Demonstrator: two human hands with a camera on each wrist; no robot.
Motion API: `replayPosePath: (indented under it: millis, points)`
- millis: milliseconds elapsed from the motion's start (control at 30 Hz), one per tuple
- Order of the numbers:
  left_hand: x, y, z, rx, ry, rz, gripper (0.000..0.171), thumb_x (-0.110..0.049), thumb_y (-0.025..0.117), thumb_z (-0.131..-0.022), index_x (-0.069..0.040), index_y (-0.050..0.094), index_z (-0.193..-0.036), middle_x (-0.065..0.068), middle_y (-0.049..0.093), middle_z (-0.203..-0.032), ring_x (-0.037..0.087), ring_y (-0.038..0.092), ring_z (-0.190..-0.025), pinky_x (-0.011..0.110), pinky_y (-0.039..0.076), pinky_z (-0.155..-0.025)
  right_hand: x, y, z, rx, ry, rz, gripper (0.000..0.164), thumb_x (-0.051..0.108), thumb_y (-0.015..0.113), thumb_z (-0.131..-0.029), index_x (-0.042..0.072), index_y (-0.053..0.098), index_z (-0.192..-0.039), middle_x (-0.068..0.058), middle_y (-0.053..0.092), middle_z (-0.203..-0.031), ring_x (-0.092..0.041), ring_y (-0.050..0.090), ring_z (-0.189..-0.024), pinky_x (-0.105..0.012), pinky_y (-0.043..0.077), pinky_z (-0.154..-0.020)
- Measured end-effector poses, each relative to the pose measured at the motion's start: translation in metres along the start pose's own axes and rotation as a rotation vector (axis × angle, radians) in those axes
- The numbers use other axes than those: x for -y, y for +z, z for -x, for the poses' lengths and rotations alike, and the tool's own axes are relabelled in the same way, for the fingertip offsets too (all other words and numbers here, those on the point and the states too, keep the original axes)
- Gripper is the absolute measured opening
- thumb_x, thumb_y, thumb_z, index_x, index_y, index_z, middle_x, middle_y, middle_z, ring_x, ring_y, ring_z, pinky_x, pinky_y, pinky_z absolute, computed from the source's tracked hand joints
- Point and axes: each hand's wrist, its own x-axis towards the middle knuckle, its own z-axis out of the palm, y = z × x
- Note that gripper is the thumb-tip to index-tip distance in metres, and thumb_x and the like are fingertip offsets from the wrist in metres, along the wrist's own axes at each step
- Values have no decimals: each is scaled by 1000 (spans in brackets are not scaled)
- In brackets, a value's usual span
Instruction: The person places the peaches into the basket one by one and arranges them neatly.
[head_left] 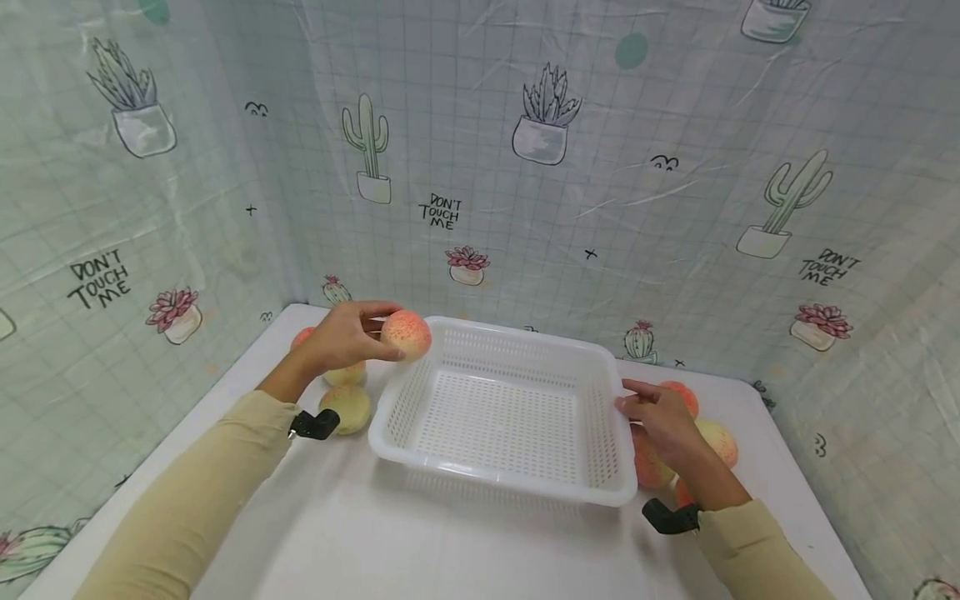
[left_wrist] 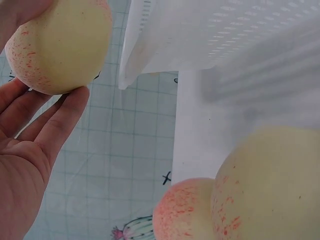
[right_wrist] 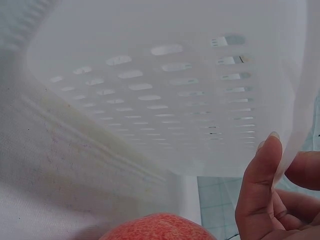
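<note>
Held peach (head_left: 406,335): kept off the table (head_left: 420,542) by the left hand (head_left: 348,337), at the far left corner of the white basket (head_left: 504,477); contact with the rim could not be told.
Left fingers: curled round the held peach, which had not been released.
Right fingers: the right rim was pinched between thumb and fingers of the right hand (head_left: 663,421).
White basket: placed between two groups of fruit; whether its base was fully borne by the table could not be told.
Left peaches (head_left: 347,408): three were seen, partly hidden by the left arm.
Right peaches (head_left: 717,442): four were seen, partly covered by the right hand and forearm.
Accomplished: one peach had been lifted and the basket gripped.
Outstanding: an early stage was judged, since every visible peach lay outside the basket and seven were ungrasped.
</note>
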Motion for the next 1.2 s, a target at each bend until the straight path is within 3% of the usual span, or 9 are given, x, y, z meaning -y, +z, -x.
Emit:
replayPosePath:
  millis: [400, 667, 900, 1200]
  points:
    - [-4, 4, -6, 13, -4, 1, 86, -24, 91, -79, -12, 51, -154, 10, 57, -154, 34, 61, -136, 50, 56, -106, 1, 1, 1, 5, -2, -17, 60, 21, 58, -107, 7, 36, -161, -18, 59, -138, -25, 69, -112, -47, 56, -106]
    - [-7, 6, -12, -1, -19, -18, 83, -28, 92, -79, -14, 55, -151, 10, 63, -146, 31, 64, -132, 49, 58, -103, 2, 1, 1, 7, -6, -6, 59, 21, 58, -108, 5, 37, -161, -16, 61, -133, -22, 70, -108, -46, 58, -103]
    - [-10, 8, -16, 17, -37, -11, 81, -30, 92, -77, -17, 58, -149, 7, 61, -149, 31, 63, -130, 50, 59, -101, 0, 2, 2, -9, -9, 3, 62, 24, 60, -107, 7, 36, -161, -19, 59, -140, -26, 70, -114, -49, 54, -106]
    - [-16, 11, -23, 33, -27, -1, 78, -30, 92, -77, -16, 59, -146, 7, 59, -150, 32, 62, -131, 49, 58, -102, 3, 2, 0, 20, 2, -16, 63, 21, 58, -107, 3, 33, -162, -16, 60, -135, -20, 69, -108, -44, 60, -101]
